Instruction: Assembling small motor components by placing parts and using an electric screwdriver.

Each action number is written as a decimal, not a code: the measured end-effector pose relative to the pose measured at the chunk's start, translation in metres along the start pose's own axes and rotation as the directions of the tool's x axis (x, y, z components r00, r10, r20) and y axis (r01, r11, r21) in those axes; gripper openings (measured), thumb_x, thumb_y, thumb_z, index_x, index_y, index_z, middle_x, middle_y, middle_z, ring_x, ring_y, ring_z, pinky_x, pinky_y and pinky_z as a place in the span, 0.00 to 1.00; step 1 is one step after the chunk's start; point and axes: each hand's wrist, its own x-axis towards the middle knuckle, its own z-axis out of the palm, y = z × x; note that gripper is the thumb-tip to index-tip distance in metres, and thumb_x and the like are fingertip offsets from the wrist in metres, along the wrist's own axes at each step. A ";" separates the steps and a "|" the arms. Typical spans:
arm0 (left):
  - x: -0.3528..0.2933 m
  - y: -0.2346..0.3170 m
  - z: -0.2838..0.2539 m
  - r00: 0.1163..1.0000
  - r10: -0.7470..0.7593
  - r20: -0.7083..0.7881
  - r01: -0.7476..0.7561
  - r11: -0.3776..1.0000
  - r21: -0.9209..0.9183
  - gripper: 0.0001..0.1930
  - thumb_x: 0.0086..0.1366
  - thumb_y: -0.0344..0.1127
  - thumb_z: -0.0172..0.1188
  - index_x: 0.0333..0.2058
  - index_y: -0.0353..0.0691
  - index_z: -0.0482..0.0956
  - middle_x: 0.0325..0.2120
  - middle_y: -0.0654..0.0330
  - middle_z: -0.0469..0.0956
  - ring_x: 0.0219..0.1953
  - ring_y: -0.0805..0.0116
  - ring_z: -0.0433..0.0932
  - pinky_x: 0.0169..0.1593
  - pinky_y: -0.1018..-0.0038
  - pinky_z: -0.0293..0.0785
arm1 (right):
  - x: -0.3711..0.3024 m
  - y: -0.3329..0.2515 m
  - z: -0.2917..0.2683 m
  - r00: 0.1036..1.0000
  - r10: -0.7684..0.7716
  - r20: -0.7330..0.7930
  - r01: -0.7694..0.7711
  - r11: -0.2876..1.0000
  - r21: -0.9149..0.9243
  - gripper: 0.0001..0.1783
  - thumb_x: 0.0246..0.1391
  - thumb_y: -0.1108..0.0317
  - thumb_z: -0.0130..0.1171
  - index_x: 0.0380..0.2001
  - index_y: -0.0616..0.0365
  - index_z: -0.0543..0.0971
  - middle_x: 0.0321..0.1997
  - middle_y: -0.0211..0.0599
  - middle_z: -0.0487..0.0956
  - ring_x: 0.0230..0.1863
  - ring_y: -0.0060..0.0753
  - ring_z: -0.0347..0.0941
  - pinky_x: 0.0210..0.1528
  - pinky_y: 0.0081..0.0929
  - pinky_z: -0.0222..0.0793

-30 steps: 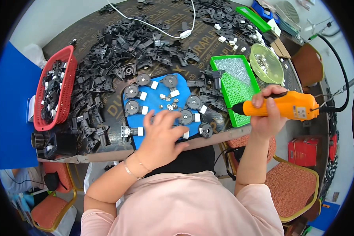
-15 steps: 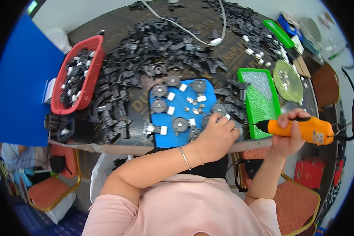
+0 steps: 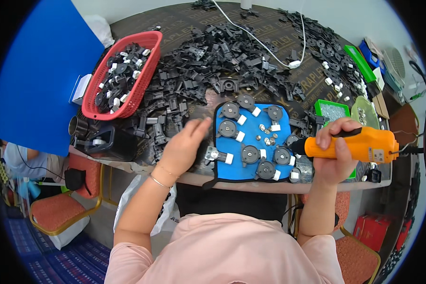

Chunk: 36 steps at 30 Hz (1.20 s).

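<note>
In my right hand (image 3: pixel 335 158) is an orange electric screwdriver (image 3: pixel 375 142), its dark nose pointing left over the right edge of a blue mat (image 3: pixel 229 173). On that mat lie several round black parts (image 3: pixel 250 154) with white blocks attached or beside them, and a cluster of small shiny metal pieces (image 3: pixel 267 141). My left hand (image 3: pixel 184 146) hovers left of the mat, fingers stretched out and slightly blurred, with nothing visible in them. Close by, a part with a silvery plate and white block (image 3: pixel 217 155) lies across the mat's left edge.
A large heap of black plastic parts (image 3: pixel 222 52) spreads behind the mat. To the left stands a red basket (image 3: pixel 139 90) of black and white parts. A green tray (image 3: pixel 318 108) and yellow-green bowl (image 3: pixel 364 112) are at right. A white cable (image 3: pixel 244 29) crosses the back.
My left hand has moved from the mat's right edge to its left side, and its fingers have stretched out. The screwdriver stays in my right hand, its nose now nearer the mat. The view has shifted.
</note>
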 end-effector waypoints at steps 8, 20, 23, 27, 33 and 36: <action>-0.004 -0.012 -0.017 0.997 -0.073 0.027 0.073 0.997 -0.027 0.30 0.45 0.29 0.65 0.51 0.42 0.70 0.45 0.57 0.70 0.51 0.58 0.68 0.58 0.59 0.55 | 0.011 0.012 0.031 0.996 0.047 0.072 -0.051 0.997 0.065 0.16 0.50 0.71 0.55 0.43 0.60 0.68 0.36 0.39 0.68 0.26 0.27 0.66 0.30 0.25 0.65; 0.010 -0.010 -0.023 0.988 -0.134 0.074 0.144 0.978 -0.153 0.25 0.42 0.31 0.68 0.43 0.45 0.77 0.41 0.63 0.75 0.49 0.62 0.69 0.62 0.56 0.46 | 0.006 0.029 0.065 0.988 0.081 0.134 -0.096 0.990 0.103 0.14 0.50 0.71 0.56 0.40 0.58 0.67 0.36 0.39 0.69 0.23 0.26 0.68 0.29 0.24 0.67; 0.005 0.006 -0.033 0.961 -0.010 0.276 0.089 0.958 -0.274 0.32 0.42 0.26 0.64 0.52 0.47 0.71 0.41 0.68 0.76 0.50 0.64 0.69 0.64 0.54 0.41 | 0.002 0.033 0.075 0.983 0.099 0.154 -0.118 0.985 0.124 0.14 0.50 0.71 0.58 0.40 0.58 0.67 0.35 0.39 0.69 0.22 0.26 0.68 0.28 0.24 0.68; 0.000 0.009 -0.020 0.955 0.043 0.292 0.041 0.960 -0.276 0.35 0.43 0.26 0.62 0.55 0.47 0.68 0.39 0.68 0.76 0.48 0.66 0.70 0.63 0.48 0.40 | -0.001 0.036 0.086 0.969 0.122 0.215 -0.147 0.983 0.106 0.15 0.50 0.71 0.60 0.40 0.58 0.67 0.35 0.39 0.69 0.23 0.26 0.69 0.28 0.24 0.68; 0.000 0.011 -0.026 0.967 0.037 0.252 0.032 0.964 -0.263 0.36 0.41 0.29 0.66 0.54 0.47 0.69 0.42 0.66 0.74 0.50 0.65 0.68 0.62 0.46 0.40 | -0.006 0.044 0.098 0.960 0.156 0.234 -0.189 0.974 0.124 0.15 0.50 0.72 0.60 0.39 0.58 0.67 0.35 0.40 0.69 0.24 0.26 0.69 0.29 0.24 0.69; -0.006 0.007 -0.017 0.985 0.035 0.168 0.005 0.972 -0.234 0.32 0.40 0.34 0.71 0.48 0.47 0.74 0.43 0.66 0.73 0.52 0.64 0.67 0.62 0.46 0.40 | -0.007 0.047 0.101 0.957 0.164 0.241 -0.200 0.971 0.132 0.15 0.50 0.73 0.59 0.40 0.59 0.67 0.36 0.40 0.69 0.24 0.26 0.69 0.30 0.24 0.69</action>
